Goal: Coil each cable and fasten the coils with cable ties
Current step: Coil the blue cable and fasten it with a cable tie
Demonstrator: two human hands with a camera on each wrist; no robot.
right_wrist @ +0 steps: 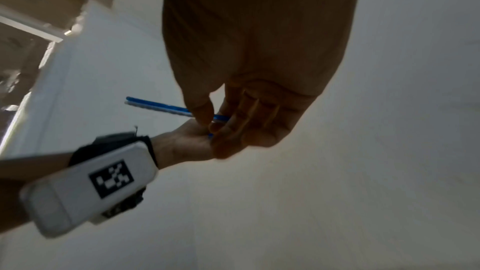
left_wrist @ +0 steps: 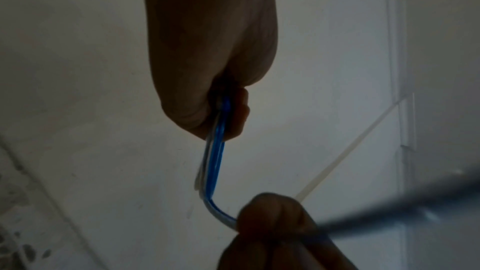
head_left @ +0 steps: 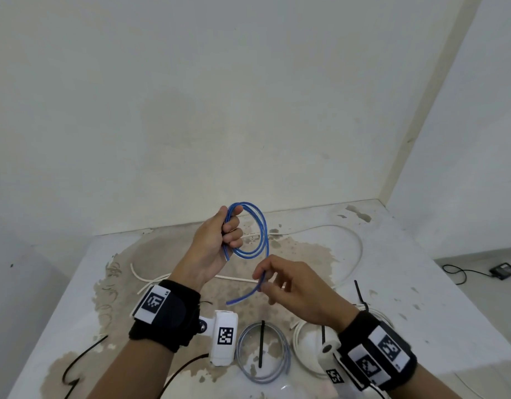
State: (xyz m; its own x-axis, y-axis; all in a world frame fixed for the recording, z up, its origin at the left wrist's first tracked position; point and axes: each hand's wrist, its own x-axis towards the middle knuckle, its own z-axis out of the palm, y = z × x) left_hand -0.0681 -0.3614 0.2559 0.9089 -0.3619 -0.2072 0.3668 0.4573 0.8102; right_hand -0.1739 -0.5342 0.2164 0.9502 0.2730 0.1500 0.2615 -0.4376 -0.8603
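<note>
A blue cable (head_left: 261, 226) is looped into a small coil held above the table. My left hand (head_left: 219, 234) grips the coil's left side, fingers curled round the strands (left_wrist: 217, 147). My right hand (head_left: 280, 280) sits lower and to the right, pinching the cable's loose tail (head_left: 258, 285) between thumb and fingers; the free end (right_wrist: 155, 105) sticks out past the thumb. A grey coil (head_left: 262, 352) with a black cable tie (head_left: 260, 344) across it lies near the front edge. A white coil (head_left: 306, 344) lies beside it, partly hidden by my right wrist.
A long white cable (head_left: 343, 240) runs loose across the stained white table (head_left: 421, 283). Another black tie (head_left: 359, 292) lies at the right, a black cable (head_left: 81, 358) at the front left. Walls close the back and right; a black adapter (head_left: 504, 270) sits on the floor.
</note>
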